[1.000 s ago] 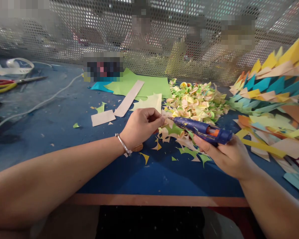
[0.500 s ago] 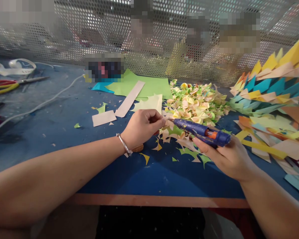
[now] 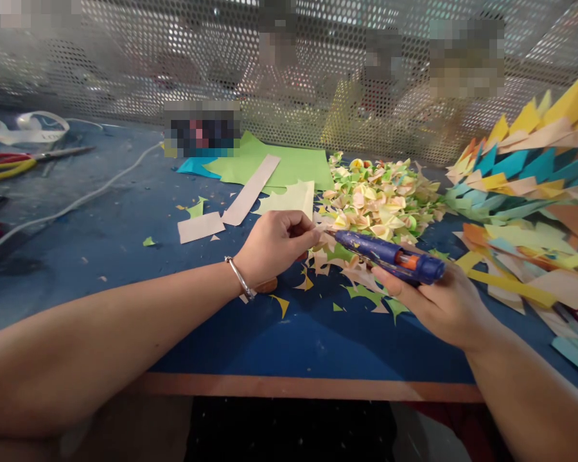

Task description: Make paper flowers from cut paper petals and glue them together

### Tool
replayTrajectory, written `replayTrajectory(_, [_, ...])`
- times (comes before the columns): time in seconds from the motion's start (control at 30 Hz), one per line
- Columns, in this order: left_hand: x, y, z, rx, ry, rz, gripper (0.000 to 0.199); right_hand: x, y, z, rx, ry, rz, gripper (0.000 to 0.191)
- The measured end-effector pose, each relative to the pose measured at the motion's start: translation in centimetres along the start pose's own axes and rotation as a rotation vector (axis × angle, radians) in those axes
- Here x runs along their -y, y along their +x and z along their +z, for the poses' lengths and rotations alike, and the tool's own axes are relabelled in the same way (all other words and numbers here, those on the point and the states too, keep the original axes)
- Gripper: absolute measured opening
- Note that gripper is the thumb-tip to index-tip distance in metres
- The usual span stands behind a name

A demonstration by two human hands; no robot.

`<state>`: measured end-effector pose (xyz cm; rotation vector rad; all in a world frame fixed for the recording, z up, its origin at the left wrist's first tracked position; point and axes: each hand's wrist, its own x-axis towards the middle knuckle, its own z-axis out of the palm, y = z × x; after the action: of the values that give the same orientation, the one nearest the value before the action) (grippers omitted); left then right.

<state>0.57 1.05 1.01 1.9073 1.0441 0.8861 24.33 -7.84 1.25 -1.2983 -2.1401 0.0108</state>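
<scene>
My left hand [image 3: 282,247], with a silver bracelet at the wrist, is closed in a pinch on a small pale paper piece [image 3: 322,228]. Most of that piece is hidden by the fingertips. My right hand [image 3: 443,308] is wrapped round a dark blue glue gun [image 3: 385,252] with an orange part showing in its top. The gun points left, its tip at the paper piece by my left fingertips. Beneath and beside the hands lie cut paper scraps [image 3: 366,295], green, pink and yellow. Just behind the gun is a heap of small curled paper pieces [image 3: 380,199].
Green sheets [image 3: 298,168] and pale pink strips [image 3: 253,189] lie behind my left hand. Scissors [image 3: 9,165] and a white cable [image 3: 87,196] are at left. On the right stand layered pointed paper pieces [image 3: 525,160] above loose strips [image 3: 530,276]. A perforated metal panel [image 3: 308,115] borders the back.
The view has shifted very slightly. Both hands, the glue gun and the paper piece keep nearly the same positions.
</scene>
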Motion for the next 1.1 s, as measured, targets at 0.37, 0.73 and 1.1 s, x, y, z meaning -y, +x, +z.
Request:
replayTrajectory(0.37, [0.18,0.05,-0.04,0.005,0.003,0.009,0.019,0.09,0.04,0.06,0.007,0.026,0.005,0.012])
replayTrajectory(0.73, [-0.03,-0.02,0.07,0.012,0.013,-0.005,0.018,0.0,-0.03,-0.14,0.015,0.055,0.11,0.009])
replayTrajectory(1.1, [0.16,0.01,-0.06,0.06,-0.026,-0.007,0.015,-0.51,-0.08,-0.2,-0.007,0.026,0.112,0.012])
